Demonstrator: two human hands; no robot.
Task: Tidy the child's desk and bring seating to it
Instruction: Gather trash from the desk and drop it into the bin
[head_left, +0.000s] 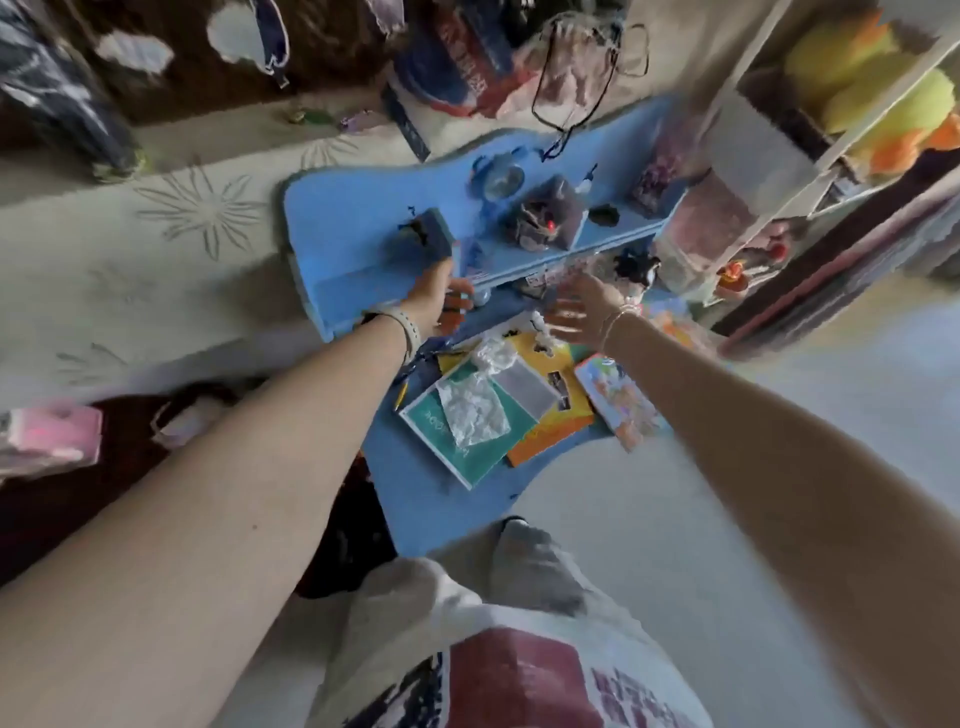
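Judging from how things lie, the tidying has barely started. The blue worktop (415, 509) still carries a loose heap: a green notebook (493, 452) with a crumpled sheet of paper (470, 408) on top, a yellow-and-orange book (550, 421) partly under it, and a colourful pencil case (618, 400) just beside them near the right edge. The raised shelf (353, 208) at the back of the worktop holds a small blue clock (497, 176), a dark plush toy (545, 215) and a blue box (436, 236) at the left. No chair or stool shows anywhere in view, so the seating is, by my reading, still to be brought (it may simply be out of frame).

The left hand (441, 304) reaches in under the shelf's front lip, its fingers curled around something small with orange on it; blur keeps me from naming the thing or being sure of the hold. A pale watch band (408, 327) sits on that wrist.

The right hand (576, 312) hovers over the back of the worktop, fingers spread and relaxed, holding nothing; whether it touches anything I cannot tell. A thin bracelet (615, 319) circles its wrist.

What remains looks like nearly all of it: papers gathered, books stacked, clutter cleared, then seating fetched.
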